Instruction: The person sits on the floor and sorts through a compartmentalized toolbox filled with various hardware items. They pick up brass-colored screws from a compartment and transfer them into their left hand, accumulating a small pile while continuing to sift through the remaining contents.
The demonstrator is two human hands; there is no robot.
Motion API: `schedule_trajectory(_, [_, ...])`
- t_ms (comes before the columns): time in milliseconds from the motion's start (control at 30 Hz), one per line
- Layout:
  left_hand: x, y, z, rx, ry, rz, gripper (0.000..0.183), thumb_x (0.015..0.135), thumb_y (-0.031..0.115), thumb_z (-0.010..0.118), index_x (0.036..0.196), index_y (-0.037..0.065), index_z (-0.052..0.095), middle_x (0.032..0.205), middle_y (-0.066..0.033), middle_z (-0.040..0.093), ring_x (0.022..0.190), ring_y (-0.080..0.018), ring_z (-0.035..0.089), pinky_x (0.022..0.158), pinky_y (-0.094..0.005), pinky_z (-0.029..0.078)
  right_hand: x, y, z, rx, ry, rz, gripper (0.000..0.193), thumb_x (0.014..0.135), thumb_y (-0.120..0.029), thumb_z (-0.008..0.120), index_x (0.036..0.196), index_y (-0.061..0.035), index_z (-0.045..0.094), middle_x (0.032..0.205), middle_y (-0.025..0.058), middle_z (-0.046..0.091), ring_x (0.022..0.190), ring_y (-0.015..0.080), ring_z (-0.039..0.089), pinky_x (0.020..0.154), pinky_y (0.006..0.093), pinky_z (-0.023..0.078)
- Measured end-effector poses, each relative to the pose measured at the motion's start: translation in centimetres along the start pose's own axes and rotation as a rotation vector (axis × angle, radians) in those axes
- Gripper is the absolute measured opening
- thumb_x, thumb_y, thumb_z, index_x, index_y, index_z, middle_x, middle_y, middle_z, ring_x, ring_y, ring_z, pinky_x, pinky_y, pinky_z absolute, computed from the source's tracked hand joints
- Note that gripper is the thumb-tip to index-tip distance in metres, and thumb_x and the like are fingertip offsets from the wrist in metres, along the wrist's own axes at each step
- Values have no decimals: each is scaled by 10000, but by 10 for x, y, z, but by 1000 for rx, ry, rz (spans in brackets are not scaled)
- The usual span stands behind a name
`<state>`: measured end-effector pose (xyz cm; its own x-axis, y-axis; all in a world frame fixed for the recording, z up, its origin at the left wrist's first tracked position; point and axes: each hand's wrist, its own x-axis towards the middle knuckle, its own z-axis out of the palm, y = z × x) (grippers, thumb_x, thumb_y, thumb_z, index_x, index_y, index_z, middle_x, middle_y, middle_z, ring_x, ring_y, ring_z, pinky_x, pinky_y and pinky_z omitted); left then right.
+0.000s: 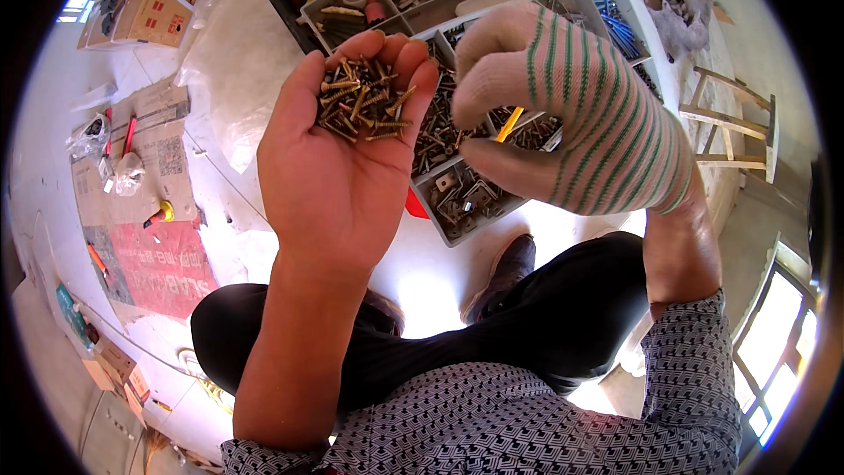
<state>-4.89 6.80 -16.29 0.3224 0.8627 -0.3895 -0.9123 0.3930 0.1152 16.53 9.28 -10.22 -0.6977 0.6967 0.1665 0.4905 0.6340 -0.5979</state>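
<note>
Fingers of the bare left hand [334,185] curl upward around a heap of brass-coloured screws [362,104] in its palm. Beside it, the gloved right hand [593,114] has thumb and fingers apart over a compartmented tray [483,227], with a cardboard box [145,16] farther off.

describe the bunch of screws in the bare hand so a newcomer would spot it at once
Find the grey compartmented tray near the top; overlapping its edge in view is the bare left hand, cupped palm up, beside the gloved right hand. A loose heap of golden screws lies there. Unlike the hardware in the tray's compartments, they rest on skin.
</note>
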Motion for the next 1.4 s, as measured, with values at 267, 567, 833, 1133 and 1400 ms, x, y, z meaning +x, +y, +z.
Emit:
schedule_trajectory(267, [-1, -5, -4, 20, -38, -24, 438, 1118, 275, 323, 1217, -56, 592, 1204, -188, 658, 1169, -287, 637, 1035, -406, 505, 12, -2, 27, -210, 222, -53, 278, 734, -82, 862, 965, -130, 716, 1005, 65, 636, 944, 271, 625, 810, 394, 506])
schedule_trajectory(567, [-1, -4, -8, 30, -75, -36, 449, 1122, 272, 308, 1228, -55, 596, 1223, -187, 661, 1165, -277, 637, 1041, -399, 502, 16, -3, 32, -297, 232, -66, 309, 715, -139, 874, 984, -136, 722, 992, 65, 617, 927, 292, 605, 801, 415, 491])
schedule_trajectory(833, [-4, -7, 0, 82, 39, -49, 435, 1119, 288, 334, 1211, -12, 634, 1192, -147, 684, 1133, -257, 651, 1014, -381, 511, 18, -8, 35, -306, 240, -58, 335, 688, -162, 883, 978, -135, 717, 991, 61, 603, 930, 290, 588, 812, 432, 480])
schedule_trajectory(1133, [-3, -8, -10, 19, -24, -58, 429, 1121, 290, 338, 1207, 7, 649, 1188, -111, 692, 1123, -235, 646, 1016, -376, 503, 18, -5, 45, -296, 261, -32, 207, 744, -204, 828, 893, -117, 714, 1028, 30, 672, 954, 242, 601, 823, 385, 499])
schedule_trajectory(1400, [-4, -11, 0, 55, 26, -12, 461, 1126, 294, 301, 1241, -5, 632, 1227, -130, 675, 1156, -246, 634, 1046, -386, 489, 16, -1, 41, -259, 265, -110, 311, 725, -123, 848, 984, -131, 675, 993, 64, 617, 907, 288, 613, 796, 429, 488])
